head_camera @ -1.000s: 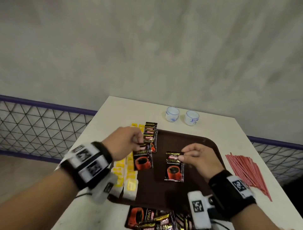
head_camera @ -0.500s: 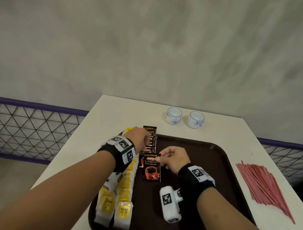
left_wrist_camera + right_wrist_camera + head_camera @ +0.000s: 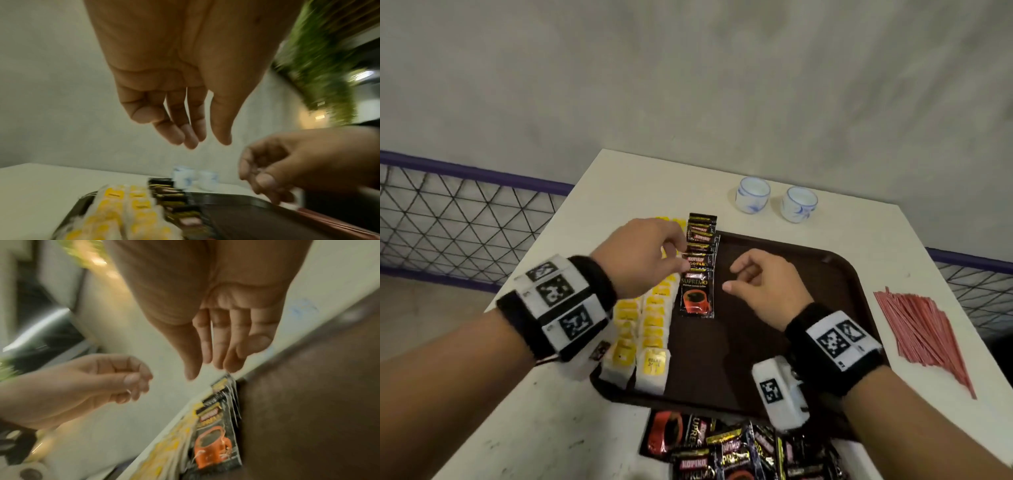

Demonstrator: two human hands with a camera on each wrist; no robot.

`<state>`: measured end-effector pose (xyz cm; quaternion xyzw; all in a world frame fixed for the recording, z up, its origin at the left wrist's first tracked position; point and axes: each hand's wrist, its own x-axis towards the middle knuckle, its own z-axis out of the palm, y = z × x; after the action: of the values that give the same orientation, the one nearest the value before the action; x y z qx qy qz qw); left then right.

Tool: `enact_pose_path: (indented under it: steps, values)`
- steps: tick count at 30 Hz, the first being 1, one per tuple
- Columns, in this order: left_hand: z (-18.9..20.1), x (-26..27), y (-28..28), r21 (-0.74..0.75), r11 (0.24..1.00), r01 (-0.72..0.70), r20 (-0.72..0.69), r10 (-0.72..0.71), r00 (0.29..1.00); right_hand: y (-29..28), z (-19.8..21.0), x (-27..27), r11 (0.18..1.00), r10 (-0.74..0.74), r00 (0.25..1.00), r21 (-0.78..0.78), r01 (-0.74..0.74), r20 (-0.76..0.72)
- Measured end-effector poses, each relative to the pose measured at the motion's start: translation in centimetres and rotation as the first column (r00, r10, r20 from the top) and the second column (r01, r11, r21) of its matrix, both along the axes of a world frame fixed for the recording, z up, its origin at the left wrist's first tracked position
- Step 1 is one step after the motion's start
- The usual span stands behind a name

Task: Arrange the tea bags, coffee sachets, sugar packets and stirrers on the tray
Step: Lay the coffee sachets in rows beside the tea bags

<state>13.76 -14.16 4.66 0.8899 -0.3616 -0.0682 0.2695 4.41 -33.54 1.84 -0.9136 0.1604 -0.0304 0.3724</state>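
Right hand (image 3: pixel 760 291) released coffee sachet (image 3: pixel 697 296), fingers loose; left hand (image 3: pixel 643 253) empty too.

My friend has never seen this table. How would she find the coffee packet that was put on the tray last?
Start at the brown tray on the white table. Beside the two rows of yellow tea bags runs a row of overlapping black coffee sachets. The front sachet, nearest the person, is the only one showing its whole orange cup picture.
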Motion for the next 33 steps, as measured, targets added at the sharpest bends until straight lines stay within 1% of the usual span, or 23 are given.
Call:
enact_pose_path:
  steps: [1, 2, 4, 6, 7, 8, 10, 12, 14, 16, 18, 19, 21, 24, 25, 27, 30, 32, 33]
  values:
    - [0.4, -2.4, 1.8, 0.024, 0.998, 0.057, -0.011, -0.057, 0.998, 0.1, 1.2, -2.1, 0.994, 0.106, 0.993, -0.031, -0.108, -0.050]
    - [0.4, -4.9, 3.6, 0.078, 0.990, 0.119, -0.034, -0.116, 0.993, 0.3, 2.3, -4.3, 0.974, 0.209, 0.969, -0.057, -0.218, -0.130]
    - [-0.3, -9.9, 6.8, 0.240, 0.949, 0.206, -0.113, -0.183, 0.977, 1.2, 3.9, -9.0, 0.919, 0.335, 0.882, -0.093, -0.384, -0.331]
    - [-2.1, -13.8, 8.8, 0.339, 0.907, 0.248, -0.184, -0.195, 0.963, 2.4, 4.5, -13.0, 0.877, 0.355, 0.797, -0.121, -0.464, -0.488]
    - [-3.2, -15.4, 9.3, 0.380, 0.887, 0.263, -0.202, -0.198, 0.959, 3.2, 4.4, -14.5, 0.867, 0.339, 0.775, -0.143, -0.477, -0.534]
    - [-4.3, -16.7, 9.6, 0.419, 0.864, 0.279, -0.203, -0.210, 0.956, 3.9, 4.0, -15.7, 0.867, 0.311, 0.771, -0.167, -0.470, -0.555]
    - [-6.0, -18.4, 9.7, 0.493, 0.823, 0.280, -0.171, -0.224, 0.960, 5.3, 2.8, -17.0, 0.898, 0.246, 0.804, -0.185, -0.399, -0.541]
    - [-6.2, -19.8, 9.1, 0.519, 0.824, 0.227, -0.130, -0.186, 0.974, 6.4, 1.4, -17.5, 0.919, 0.192, 0.835, -0.205, -0.337, -0.515]
    - [-6.0, -20.8, 8.4, 0.476, 0.864, 0.164, -0.131, -0.115, 0.985, 7.2, 0.2, -17.5, 0.927, 0.135, 0.867, -0.247, -0.281, -0.481]
    - [-5.6, -21.3, 7.4, 0.377, 0.921, 0.096, -0.142, -0.045, 0.989, 7.6, -0.6, -17.5, 0.949, 0.078, 0.901, -0.246, -0.198, -0.428]
    - [-5.3, -21.3, 6.4, 0.266, 0.963, 0.036, -0.155, 0.006, 0.988, 7.8, -1.4, -17.6, 0.978, 0.038, 0.926, -0.174, -0.111, -0.375]
    - [-5.3, -21.3, 5.8, 0.249, 0.968, 0.025, -0.148, 0.013, 0.989, 7.8, -1.7, -17.5, 0.989, 0.018, 0.937, -0.130, -0.067, -0.350]
    - [-5.3, -21.0, 4.6, 0.282, 0.959, 0.024, -0.111, 0.007, 0.994, 7.7, -2.0, -17.5, 0.999, -0.002, 0.950, -0.046, -0.013, -0.312]
    - [-5.1, -20.6, 3.7, 0.329, 0.944, 0.018, -0.099, 0.016, 0.995, 7.4, -1.6, -17.3, 0.999, 0.016, 0.963, 0.032, -0.008, -0.268]
    - [-5.1, -20.3, 3.7, 0.318, 0.948, 0.031, -0.120, 0.007, 0.993, 7.1, -1.4, -17.3, 0.998, 0.024, 0.966, 0.065, -0.007, -0.258]
    - [-4.7, -19.6, 4.4, 0.250, 0.966, 0.060, -0.187, -0.013, 0.982, 6.2, -0.8, -17.4, 0.994, 0.028, 0.975, 0.107, -0.005, -0.221]
    - [-2.7, -16.9, 5.6, 0.149, 0.985, 0.087, -0.253, -0.047, 0.966, 3.9, 0.0, -16.8, 0.992, -0.033, 0.993, 0.114, 0.046, -0.109]
    - [-0.8, -13.9, 5.6, 0.093, 0.994, 0.053, -0.262, -0.027, 0.965, 2.1, 0.4, -15.6, 0.982, -0.083, 0.995, 0.164, 0.090, -0.048]
    - [0.2, -12.2, 5.3, 0.066, 0.998, 0.024, -0.238, -0.008, 0.971, 1.4, 0.4, -14.6, 0.972, -0.111, 0.993, 0.207, 0.115, -0.027]
